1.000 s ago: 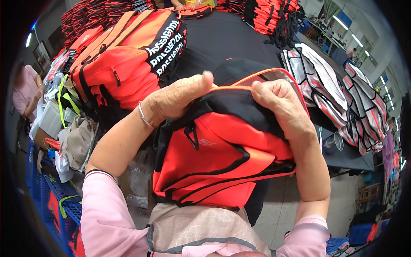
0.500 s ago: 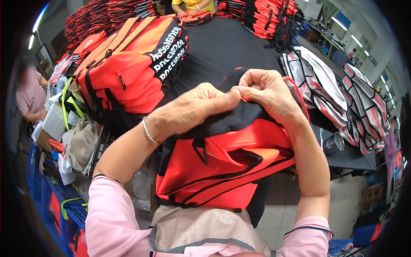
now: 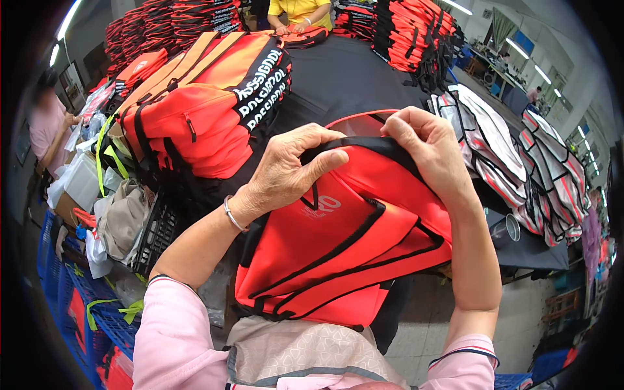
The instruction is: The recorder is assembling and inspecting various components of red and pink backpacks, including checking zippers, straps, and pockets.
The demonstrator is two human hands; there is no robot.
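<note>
I hold a red backpack with black piping up against my body, its front panel facing me. My left hand pinches the black top edge on the left side. A thin bracelet sits on that wrist. My right hand grips the same top edge on the right, fingers curled over the rim. The bag's opening shows between both hands. Its lower end hangs down over my lap.
A stack of red backpacks with white lettering lies on the black table to the left. Striped bag panels cover the right side. More red stacks stand at the back. A person in yellow works opposite, another stands far left.
The backpack has been turned so its red front faces me instead of the black top. Both hands shifted to pinch the upper edge, and the bag rose slightly.
</note>
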